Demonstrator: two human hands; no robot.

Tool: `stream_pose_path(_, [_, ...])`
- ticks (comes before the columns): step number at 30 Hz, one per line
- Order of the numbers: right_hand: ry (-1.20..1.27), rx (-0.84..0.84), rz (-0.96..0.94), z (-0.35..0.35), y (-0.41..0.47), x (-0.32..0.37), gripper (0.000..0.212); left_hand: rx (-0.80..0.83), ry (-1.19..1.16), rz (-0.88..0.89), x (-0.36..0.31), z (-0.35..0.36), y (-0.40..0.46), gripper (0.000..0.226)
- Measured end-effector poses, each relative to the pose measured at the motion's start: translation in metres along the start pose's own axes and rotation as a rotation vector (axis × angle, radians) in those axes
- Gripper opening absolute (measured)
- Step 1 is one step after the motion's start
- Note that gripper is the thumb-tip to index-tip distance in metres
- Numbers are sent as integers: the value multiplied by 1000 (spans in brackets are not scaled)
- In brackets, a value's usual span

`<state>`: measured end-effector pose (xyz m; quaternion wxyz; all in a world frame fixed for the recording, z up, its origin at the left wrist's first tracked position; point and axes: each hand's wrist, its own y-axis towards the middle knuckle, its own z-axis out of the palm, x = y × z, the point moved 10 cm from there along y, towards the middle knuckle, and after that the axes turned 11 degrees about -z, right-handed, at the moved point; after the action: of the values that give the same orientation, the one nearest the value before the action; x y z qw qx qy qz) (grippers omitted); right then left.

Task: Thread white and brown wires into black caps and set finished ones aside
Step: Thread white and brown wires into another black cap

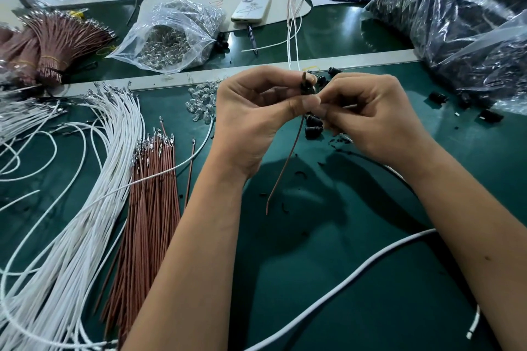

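Note:
My left hand (256, 114) pinches a black cap (307, 88) between thumb and fingers, above the green mat. A brown wire (286, 164) runs through the cap; its top sticks out above and its tail hangs down toward me. My right hand (370, 117) pinches at the cap's right side, fingers curled; what it holds is hidden. Loose black caps (313, 127) lie just under the hands. A brown wire bundle (151, 196) and a white wire bundle (85, 208) lie at the left. Finished wired caps (295, 8) rest farther back.
A clear bag of small clear parts (171, 34) and a phone (251, 8) sit at the back. A big bag of black caps (462, 17) fills the right rear. Tied brown wire bundles (54, 43) lie far left. A thick white cable (342, 279) crosses the front.

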<state>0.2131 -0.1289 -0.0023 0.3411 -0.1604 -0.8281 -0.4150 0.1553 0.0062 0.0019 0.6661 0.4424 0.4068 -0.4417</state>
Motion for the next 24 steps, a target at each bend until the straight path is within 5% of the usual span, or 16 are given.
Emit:
stream_pose_path(10, [10,43,22,6,-3,4,14,-168,-403,-524,50,-18,-2,10])
stream_pose_path(19, [24,-9,34,12,-3,2,11,-160,-339,-550,53,-19,-3,13])
stream_pose_path(24, [-32,-30,17,10,-3,2,9,-143,-166,-369,37,-14,-2,20])
